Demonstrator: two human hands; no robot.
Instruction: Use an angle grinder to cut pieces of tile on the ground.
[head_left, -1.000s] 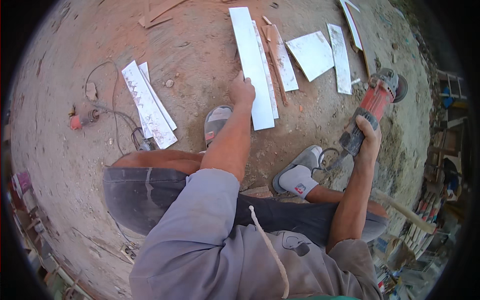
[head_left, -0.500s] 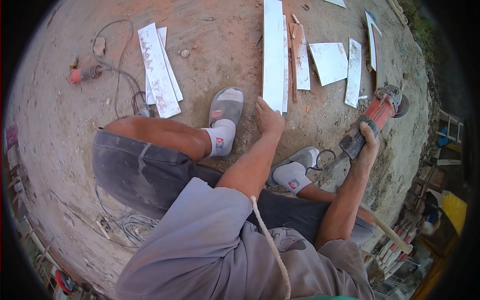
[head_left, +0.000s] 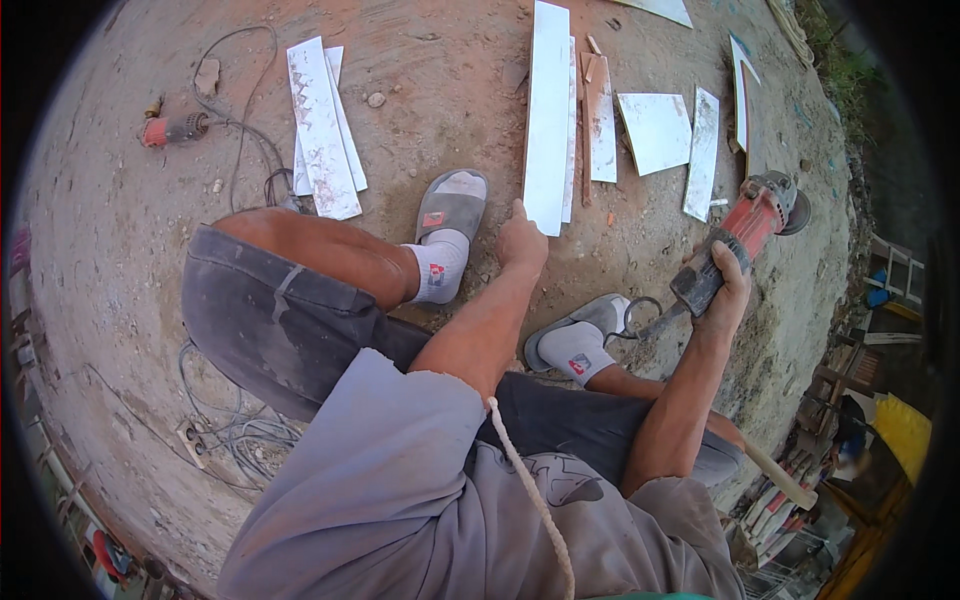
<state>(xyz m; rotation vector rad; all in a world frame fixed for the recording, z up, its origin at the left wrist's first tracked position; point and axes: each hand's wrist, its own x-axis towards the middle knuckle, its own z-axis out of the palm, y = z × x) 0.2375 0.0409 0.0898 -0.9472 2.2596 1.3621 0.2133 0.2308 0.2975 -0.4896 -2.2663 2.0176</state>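
Observation:
My left hand point(head_left: 521, 242) is closed on the near left corner of a long, flat white strip point(head_left: 546, 120), which looks like cut tile or panel. The strip lies on the dirt and points away from me. Its far end is at the top edge of the view. Further right, my right hand point(head_left: 727, 288) grips the dark rear body of a red and black angle grinder point(head_left: 748, 225). The grinder is held off the ground, its disc point(head_left: 797, 213) facing away to the right. Whether the disc is spinning cannot be made out.
Several white offcuts, including a wide piece point(head_left: 655, 133) and a narrow one point(head_left: 702, 150), lie to the right of the strip. Two stacked strips point(head_left: 322, 130) lie left. A second red power tool point(head_left: 172, 130) and looped cables point(head_left: 240, 440) rest on the dirt. A wooden handle point(head_left: 775, 470) is at lower right.
The long strip's near end has shifted slightly left and toward me, with my left hand moving along. My right hand and the grinder have moved only slightly, and the whole view has shifted a little.

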